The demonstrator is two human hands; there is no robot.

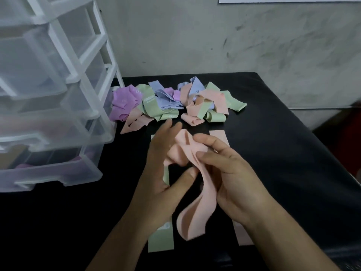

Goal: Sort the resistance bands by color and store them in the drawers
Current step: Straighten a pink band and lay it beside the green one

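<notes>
Both hands hold one peach resistance band (192, 204) above the black table. My right hand (228, 173) pinches its bunched upper part between thumb and fingers. My left hand (166, 163) cups that bunch from the left, thumb against the band. The band's loop hangs down between my wrists. Under my hands a green band (161, 239) lies flat on the left and a peach band (219, 134) lies flat on the right. A mixed pile of bands (170, 102) in purple, green, blue and peach lies further back. The translucent drawer unit (48, 94) stands at the left.
The black table (283, 153) runs to a grey wall at the back, with its right edge dropping off. The lowest drawer (50, 173) is pulled out and shows something purple inside. The upper drawers also stick out toward me.
</notes>
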